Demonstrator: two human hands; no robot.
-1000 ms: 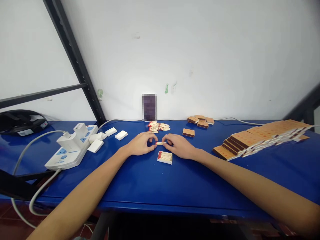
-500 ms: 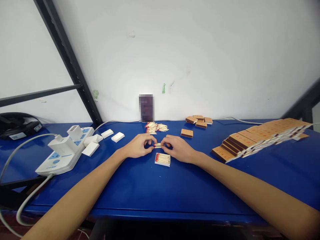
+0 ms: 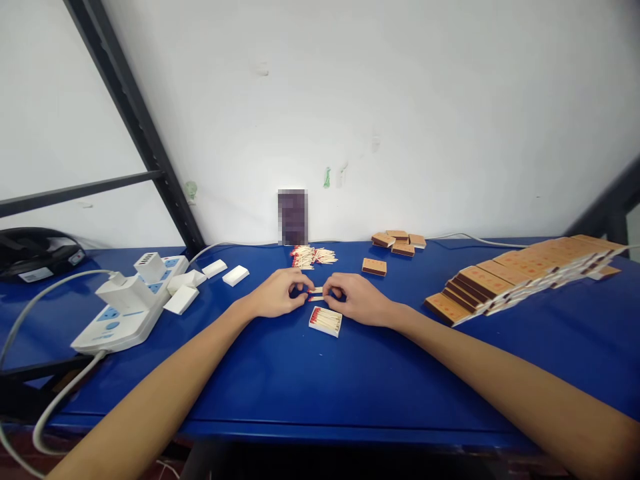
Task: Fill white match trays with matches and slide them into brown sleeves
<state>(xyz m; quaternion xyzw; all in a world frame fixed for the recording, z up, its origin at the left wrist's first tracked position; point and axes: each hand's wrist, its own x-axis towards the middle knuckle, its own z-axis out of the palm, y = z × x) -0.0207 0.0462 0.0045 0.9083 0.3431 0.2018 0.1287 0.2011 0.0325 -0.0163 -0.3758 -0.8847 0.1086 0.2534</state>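
Note:
Between my hands, a few matches (image 3: 316, 290) lie crosswise, red heads to the left and pale ends to the right. My left hand (image 3: 280, 292) is closed in a pinch at the red heads. At the other ends, my right hand (image 3: 359, 299) pinches with thumb and index finger. Just below, a white matchbox tray (image 3: 333, 333) filled with matches sits slightly turned on the blue table, close to my right fingers. Beyond my hands lies a loose heap of matches (image 3: 313, 256).
Several white trays (image 3: 236, 275) lie left, beside a power strip (image 3: 127, 337) with chargers. Matchbox sleeves (image 3: 374, 267) lie at the back right. A long stacked row of matchboxes (image 3: 493, 280) stands right. A dark pixelated rectangle (image 3: 293, 217) is against the wall. A black headset (image 3: 40, 255) rests far left.
The matches between my fingers have spread apart, with a gap now between them. The filled tray has turned slightly clockwise. My hands have barely moved.

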